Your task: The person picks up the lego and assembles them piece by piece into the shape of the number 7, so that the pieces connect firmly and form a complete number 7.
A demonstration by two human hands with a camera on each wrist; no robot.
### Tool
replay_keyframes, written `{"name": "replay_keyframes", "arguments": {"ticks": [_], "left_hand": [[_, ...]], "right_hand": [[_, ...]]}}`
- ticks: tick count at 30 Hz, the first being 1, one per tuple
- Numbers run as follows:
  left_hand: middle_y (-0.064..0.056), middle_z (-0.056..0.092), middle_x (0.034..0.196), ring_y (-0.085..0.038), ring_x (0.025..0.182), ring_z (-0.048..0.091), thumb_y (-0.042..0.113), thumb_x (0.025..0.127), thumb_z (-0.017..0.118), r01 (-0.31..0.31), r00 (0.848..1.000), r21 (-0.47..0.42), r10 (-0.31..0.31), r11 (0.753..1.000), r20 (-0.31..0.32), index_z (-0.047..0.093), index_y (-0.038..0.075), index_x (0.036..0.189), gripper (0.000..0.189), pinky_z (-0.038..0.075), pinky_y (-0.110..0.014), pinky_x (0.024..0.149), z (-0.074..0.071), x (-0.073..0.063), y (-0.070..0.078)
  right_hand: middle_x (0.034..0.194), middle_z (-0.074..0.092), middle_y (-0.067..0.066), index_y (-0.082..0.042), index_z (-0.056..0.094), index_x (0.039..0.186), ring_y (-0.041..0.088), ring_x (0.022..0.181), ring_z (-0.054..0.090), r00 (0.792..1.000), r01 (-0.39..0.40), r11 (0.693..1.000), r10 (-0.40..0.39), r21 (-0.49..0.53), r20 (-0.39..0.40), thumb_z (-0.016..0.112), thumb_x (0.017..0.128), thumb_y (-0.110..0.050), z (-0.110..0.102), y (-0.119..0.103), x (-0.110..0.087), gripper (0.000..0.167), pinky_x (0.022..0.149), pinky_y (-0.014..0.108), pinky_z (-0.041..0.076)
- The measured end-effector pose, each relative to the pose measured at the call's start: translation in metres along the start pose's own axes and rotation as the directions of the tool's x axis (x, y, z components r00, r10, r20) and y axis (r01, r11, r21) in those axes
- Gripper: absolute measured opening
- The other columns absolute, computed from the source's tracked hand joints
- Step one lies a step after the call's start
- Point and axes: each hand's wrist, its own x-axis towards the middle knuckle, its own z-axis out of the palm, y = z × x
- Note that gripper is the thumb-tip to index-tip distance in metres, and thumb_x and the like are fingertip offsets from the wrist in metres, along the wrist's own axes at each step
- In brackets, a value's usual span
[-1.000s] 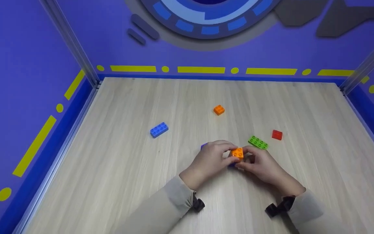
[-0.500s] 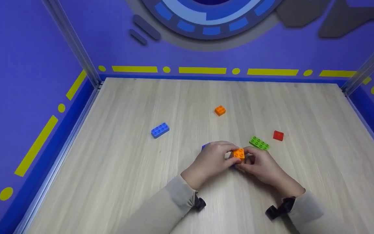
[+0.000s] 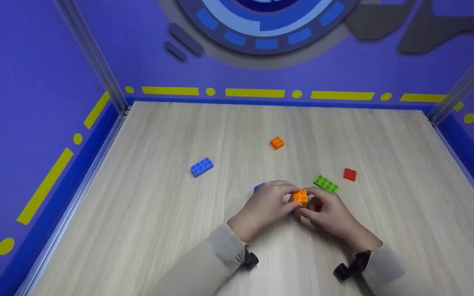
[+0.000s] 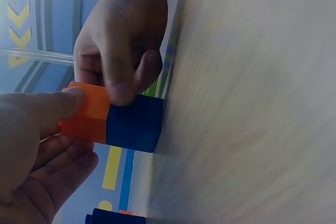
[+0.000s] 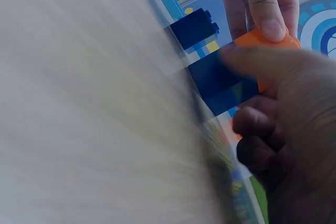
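Note:
An orange toy building brick (image 3: 300,197) sits on top of a dark blue brick (image 4: 134,124), which stands on the table. My left hand (image 3: 263,203) pinches the orange brick between thumb and fingers. From the other side, my right hand (image 3: 335,211) holds the dark blue brick, its thumb on the face near the seam; that thumb is blurred in the right wrist view. The hands mostly hide the dark blue brick from the head view. Another dark blue brick (image 5: 191,29) stands beyond the left hand, partly covered by it in the head view.
Past the right hand lie a flat green brick (image 3: 326,183) and a small red brick (image 3: 349,174). Farther back is a second orange brick (image 3: 277,142); at left is a long blue brick (image 3: 201,167). Blue printed walls (image 3: 257,78) enclose the wooden table (image 3: 159,135).
Both hands stay on the stacked bricks, with the right fingers shifting slightly. The head view tilts a little; the loose bricks keep their places on the table.

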Motion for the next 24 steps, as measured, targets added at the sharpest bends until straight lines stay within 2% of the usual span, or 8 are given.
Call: {"name": "replay_keyframes", "arguments": {"ticks": [5,9,11,13,17,20,24], "left_hand": [[-0.001,0.083,0.136,-0.015,0.131,0.077,0.025,0.106,0.083,0.007,0.999,-0.017,-0.007,1.0,0.045,0.081,0.012,0.139,0.035,0.058,-0.028,0.117,0.001,-0.001,0.001],[-0.001,0.079,0.145,-0.018,0.139,0.073,0.023,0.107,0.081,0.057,0.989,-0.029,-0.052,0.998,0.139,0.077,0.014,0.146,0.041,0.055,-0.032,0.123,-0.014,0.0,-0.002],[-0.003,0.077,0.15,-0.02,0.143,0.071,0.022,0.107,0.081,0.096,0.984,-0.037,-0.089,0.995,0.157,0.075,0.014,0.149,0.043,0.054,-0.035,0.125,-0.025,-0.001,-0.006],[-0.004,0.075,0.152,-0.022,0.144,0.07,0.022,0.106,0.082,0.12,0.983,-0.038,-0.113,0.992,0.144,0.074,0.013,0.149,0.044,0.054,-0.038,0.125,-0.035,-0.003,-0.012],[-0.006,0.077,0.148,-0.024,0.138,0.073,0.023,0.105,0.084,0.119,0.991,-0.058,-0.115,0.991,0.067,0.077,0.011,0.144,0.042,0.058,-0.041,0.121,-0.05,-0.008,-0.025],[-0.007,0.077,0.145,-0.026,0.131,0.075,0.023,0.104,0.085,0.127,0.992,-0.097,-0.126,0.987,0.02,0.078,0.01,0.14,0.04,0.061,-0.043,0.115,-0.053,-0.012,-0.034],[-0.008,0.076,0.143,-0.029,0.129,0.074,0.023,0.101,0.087,0.155,0.987,-0.162,-0.159,0.975,-0.013,0.078,0.007,0.137,0.041,0.061,-0.047,0.113,-0.049,-0.017,-0.047]], "right_hand": [[0.075,0.072,-0.001,-0.01,0.076,0.13,0.005,0.062,0.06,1.0,0.004,1.0,-0.003,0.013,-0.022,0.091,0.097,-0.016,-0.001,-0.001,-0.005,0.037,0.056,0.023,0.053],[0.077,0.072,0.0,-0.012,0.077,0.126,0.007,0.064,0.061,1.0,-0.026,0.999,0.026,-0.018,-0.005,0.093,0.095,-0.017,-0.004,-0.003,-0.003,0.035,0.059,0.022,0.054],[0.078,0.072,0.001,-0.011,0.076,0.127,0.007,0.065,0.062,0.999,-0.044,0.999,0.045,-0.022,0.016,0.092,0.096,-0.019,-0.004,-0.004,-0.001,0.036,0.06,0.023,0.055],[0.079,0.072,0.001,-0.012,0.076,0.128,0.007,0.065,0.062,0.997,-0.063,0.998,0.064,-0.029,0.034,0.092,0.097,-0.022,-0.005,-0.005,0.0,0.037,0.061,0.023,0.056],[0.079,0.07,0.002,-0.012,0.075,0.128,0.009,0.065,0.061,0.994,-0.097,0.995,0.098,-0.024,0.039,0.092,0.097,-0.023,-0.006,-0.006,0.001,0.037,0.06,0.023,0.055],[0.079,0.07,0.003,-0.012,0.075,0.126,0.009,0.064,0.061,0.992,-0.116,0.993,0.116,-0.014,0.038,0.093,0.096,-0.023,-0.006,-0.005,0.002,0.037,0.059,0.023,0.054],[0.079,0.07,0.003,-0.011,0.075,0.126,0.009,0.064,0.06,0.992,-0.121,0.993,0.122,-0.007,0.038,0.093,0.096,-0.024,-0.006,-0.004,0.003,0.038,0.058,0.023,0.053]]}}
